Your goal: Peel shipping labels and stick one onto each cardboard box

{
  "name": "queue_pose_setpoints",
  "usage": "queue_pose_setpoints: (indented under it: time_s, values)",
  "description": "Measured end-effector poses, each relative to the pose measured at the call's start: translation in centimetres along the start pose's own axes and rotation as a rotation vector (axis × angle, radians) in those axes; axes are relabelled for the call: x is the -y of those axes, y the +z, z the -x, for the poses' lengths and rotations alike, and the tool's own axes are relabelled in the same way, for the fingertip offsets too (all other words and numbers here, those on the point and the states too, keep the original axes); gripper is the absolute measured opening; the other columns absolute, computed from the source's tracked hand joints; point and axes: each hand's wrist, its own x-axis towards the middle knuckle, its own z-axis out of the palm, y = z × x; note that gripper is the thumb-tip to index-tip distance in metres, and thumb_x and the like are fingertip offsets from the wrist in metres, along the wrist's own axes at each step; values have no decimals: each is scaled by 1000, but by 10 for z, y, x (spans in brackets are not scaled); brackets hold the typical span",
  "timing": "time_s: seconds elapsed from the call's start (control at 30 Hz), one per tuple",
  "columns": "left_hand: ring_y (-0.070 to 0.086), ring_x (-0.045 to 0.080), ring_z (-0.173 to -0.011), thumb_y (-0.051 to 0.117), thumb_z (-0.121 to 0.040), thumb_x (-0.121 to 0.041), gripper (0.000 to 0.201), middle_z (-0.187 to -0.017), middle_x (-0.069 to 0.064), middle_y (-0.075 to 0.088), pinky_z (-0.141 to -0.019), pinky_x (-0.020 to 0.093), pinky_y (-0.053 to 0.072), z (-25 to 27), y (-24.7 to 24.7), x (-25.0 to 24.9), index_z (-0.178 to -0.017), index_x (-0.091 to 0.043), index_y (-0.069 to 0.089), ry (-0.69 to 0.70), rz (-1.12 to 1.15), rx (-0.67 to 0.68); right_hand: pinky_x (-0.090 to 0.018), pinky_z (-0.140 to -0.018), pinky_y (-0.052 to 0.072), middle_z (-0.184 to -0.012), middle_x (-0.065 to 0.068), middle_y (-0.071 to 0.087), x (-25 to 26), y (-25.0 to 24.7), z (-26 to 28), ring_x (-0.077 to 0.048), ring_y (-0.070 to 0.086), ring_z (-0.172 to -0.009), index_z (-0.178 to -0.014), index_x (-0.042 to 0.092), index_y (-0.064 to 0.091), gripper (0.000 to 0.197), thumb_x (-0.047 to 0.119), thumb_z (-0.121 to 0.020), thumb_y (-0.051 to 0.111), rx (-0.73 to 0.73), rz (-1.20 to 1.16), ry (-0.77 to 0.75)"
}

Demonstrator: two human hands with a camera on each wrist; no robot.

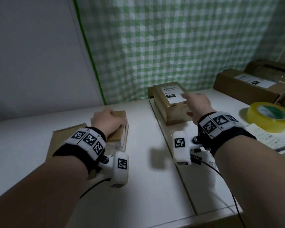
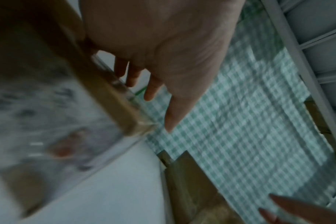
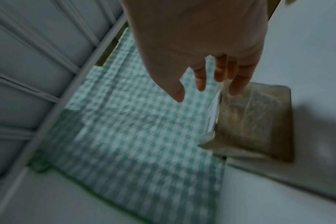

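Note:
A small cardboard box (image 1: 120, 115) sits on the white table (image 1: 39, 155) at centre left. My left hand (image 1: 105, 120) rests on its top; in the left wrist view the fingers (image 2: 153, 89) lie fairly straight beside the box's brown edge (image 2: 105, 97). A blurred white printed face (image 2: 38, 115) shows on that box. A second cardboard box (image 1: 173, 112) stands further back and carries a white shipping label (image 1: 172, 94). My right hand (image 1: 196, 101) hovers over that label's right side, fingers (image 3: 219, 71) extended and holding nothing above the box (image 3: 259, 121).
A yellow tape roll (image 1: 270, 116) lies at the right, beside a printed sheet (image 1: 270, 139). Larger labelled boxes (image 1: 253, 84) are stacked at the back right. Flat cardboard (image 1: 64, 140) lies under my left wrist. A green checked curtain (image 1: 171, 46) hangs behind.

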Motion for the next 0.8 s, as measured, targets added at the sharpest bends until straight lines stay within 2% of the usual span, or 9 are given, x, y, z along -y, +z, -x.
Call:
queue_pose_setpoints:
  time_s: [0.1, 0.17, 0.27, 0.47, 0.53, 0.6, 0.63, 0.7, 0.8]
  values:
    - [38, 38, -124, 74, -67, -49, 90, -138, 16, 34, -103, 42, 37, 15, 2, 15, -142, -21, 32, 4, -239, 33, -31, -70, 50, -95, 1, 57, -3, 2, 37, -9, 51, -74, -97, 18, 53, 10, 19, -88, 57, 160, -58, -40]
    - [37, 39, -123, 72, -71, -45, 89, -139, 16, 30, -102, 42, 36, 25, 2, 17, -144, -20, 27, 22, -288, 51, -29, -69, 48, -88, 5, 55, -11, -2, 58, -8, 50, -74, -102, 17, 55, 13, 15, -89, 55, 242, -65, -62]
    - [37, 38, -124, 71, -70, -47, 89, -142, 15, 28, -103, 44, 37, 42, 2, 16, -144, -23, 28, 55, -332, 128, -34, -78, 49, -93, 3, 54, -30, -12, 78, -12, 51, -83, -108, 15, 57, 20, 22, -89, 58, 284, -2, -47]
    - [33, 32, -131, 52, -79, -66, 81, -153, 7, 14, -100, 36, 34, 89, 12, 13, -140, -15, 39, 142, -354, 165, -26, -57, 45, -83, -6, 57, -60, -24, 113, -19, 52, -62, -98, 9, 58, 14, 21, -90, 59, 403, 26, 51]
    - [51, 26, -112, 50, -86, -53, 61, -140, 12, 39, -87, 31, 41, 101, 14, 12, -127, -8, 54, 173, -187, 199, -24, -54, 47, -86, -7, 59, -64, -25, 125, -20, 56, -60, -100, 9, 59, 16, 22, -91, 57, 470, 55, 49]
    - [61, 21, -74, 52, -88, -28, 35, -100, 12, 64, -68, 31, 48, 114, 14, 11, -112, -5, 63, 216, 12, 188, -25, -56, 51, -93, -8, 61, -66, -27, 133, -21, 59, -64, -103, 11, 61, 15, 20, -92, 56, 480, 44, 10]
    - [62, 18, -68, 52, -86, -16, 30, -90, 10, 67, -65, 30, 49, 119, 13, 12, -113, -8, 63, 233, 60, 162, -25, -57, 52, -94, -8, 62, -66, -30, 136, -20, 60, -66, -102, 11, 62, 13, 16, -91, 55, 449, 19, -23]
    - [64, 18, -92, 52, -82, -4, 41, -106, 7, 67, -80, 32, 52, 123, 12, 14, -121, -14, 61, 289, 36, 71, -29, -61, 53, -90, -7, 62, -69, -38, 133, -20, 59, -68, -96, 13, 64, 13, 9, -88, 55, 304, -44, -92]
    - [42, 26, -127, 57, -76, -5, 60, -138, 5, 46, -106, 38, 38, 117, 8, 12, -133, -24, 51, 352, -153, 77, -41, -83, 55, -83, 1, 63, -78, -56, 122, -23, 61, -83, -85, 21, 66, 15, 12, -83, 54, 29, 55, -170]
